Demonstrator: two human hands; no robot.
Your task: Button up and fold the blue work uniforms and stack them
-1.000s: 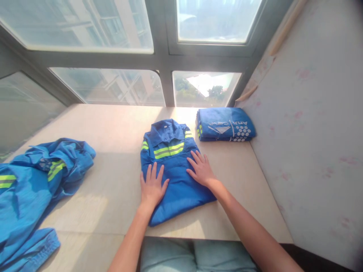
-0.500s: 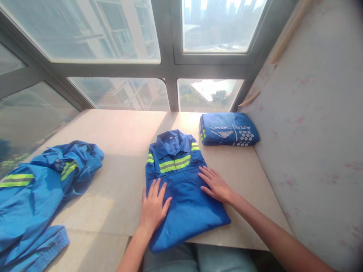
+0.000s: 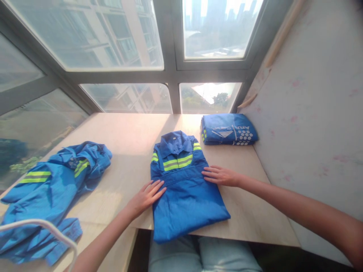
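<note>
A blue work jacket [image 3: 190, 204] with yellow-green and grey reflective bands lies partly folded before me, collar toward the window. Its lower part is turned up over the chest, and its near end hangs slightly past the table's front edge. On its left edge rests my left hand [image 3: 148, 194], fingers stretched out. My right hand [image 3: 222, 176] touches the right edge near the fold, its fingers extended and close together. Neither hand grips the cloth.
A folded blue garment bundle [image 3: 228, 130] with white print sits at the back right by the wall. Another blue garment [image 3: 53, 196] lies crumpled at left. A white cable [image 3: 48, 225] crosses the lower left. Windows border the table [image 3: 127, 139] at the back.
Both hands have moved outward to the jacket's side edges, with the forearms spread wider. The view has shifted a little, and a white cable now shows at lower left.
</note>
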